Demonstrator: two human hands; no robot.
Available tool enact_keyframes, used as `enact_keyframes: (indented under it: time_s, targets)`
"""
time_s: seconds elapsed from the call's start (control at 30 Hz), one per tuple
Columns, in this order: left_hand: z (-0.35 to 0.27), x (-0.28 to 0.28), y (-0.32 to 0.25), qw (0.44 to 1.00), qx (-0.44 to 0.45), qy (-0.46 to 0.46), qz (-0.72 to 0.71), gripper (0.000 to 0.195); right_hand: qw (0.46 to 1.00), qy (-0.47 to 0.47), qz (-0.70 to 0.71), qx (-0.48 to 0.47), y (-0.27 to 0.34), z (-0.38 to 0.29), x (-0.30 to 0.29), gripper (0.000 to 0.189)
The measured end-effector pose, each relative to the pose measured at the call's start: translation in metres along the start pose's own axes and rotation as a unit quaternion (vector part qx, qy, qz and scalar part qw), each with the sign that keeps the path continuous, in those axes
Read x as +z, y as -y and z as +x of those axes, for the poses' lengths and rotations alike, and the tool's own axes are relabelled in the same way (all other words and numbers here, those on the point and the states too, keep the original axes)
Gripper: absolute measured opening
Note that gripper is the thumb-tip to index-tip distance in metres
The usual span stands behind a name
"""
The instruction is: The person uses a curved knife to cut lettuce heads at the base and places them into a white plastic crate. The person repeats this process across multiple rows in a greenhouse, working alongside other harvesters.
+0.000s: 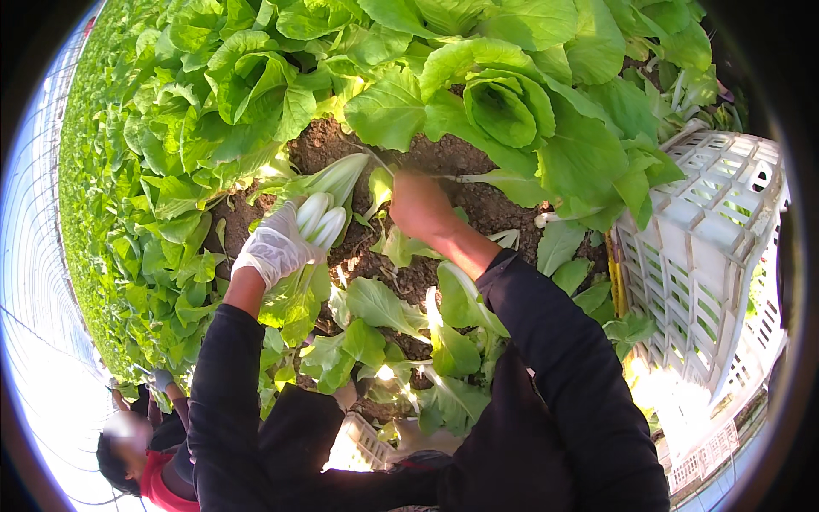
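Observation:
My left hand, in a thin whitish glove, is closed around leafy green heads with pale stalks, whose leaves hang below the wrist. A further pale-stalked plant lies just above these, its stem end towards the upper right. My bare right hand is to the right, low over the brown soil. Its fingers are curled and blurred, and a thin light strip shows at their upper left; what they hold cannot be made out. A large rosette of leafy greens stands above my right hand.
A white slatted plastic crate stands at the right, with another white crate low between my legs. Loose leaves litter the soil before me. Dense leafy rows fill the left. A co-worker in red is at the lower left.

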State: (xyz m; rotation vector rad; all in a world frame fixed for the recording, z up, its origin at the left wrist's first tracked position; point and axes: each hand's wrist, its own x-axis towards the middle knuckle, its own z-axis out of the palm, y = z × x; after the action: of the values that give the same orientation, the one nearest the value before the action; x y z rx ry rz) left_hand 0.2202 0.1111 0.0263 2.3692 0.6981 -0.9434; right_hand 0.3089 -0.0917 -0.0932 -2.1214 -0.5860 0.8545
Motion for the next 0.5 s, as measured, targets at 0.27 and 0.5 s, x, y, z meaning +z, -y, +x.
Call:
enact_keyframes:
  time_s: [0.27,0.5]
  targets:
    - [0.008,0.009,0.007,0.977,0.028,-0.002,-0.211,0.128,1.000,-0.001,0.016,0.017,0.001,0.001,0.000,0.017]
    - [0.010,0.029,0.010,0.982,-0.017,-0.010,-0.186,0.108,0.998,-0.046,0.035,0.015,0.001,-0.003,0.016,0.012]
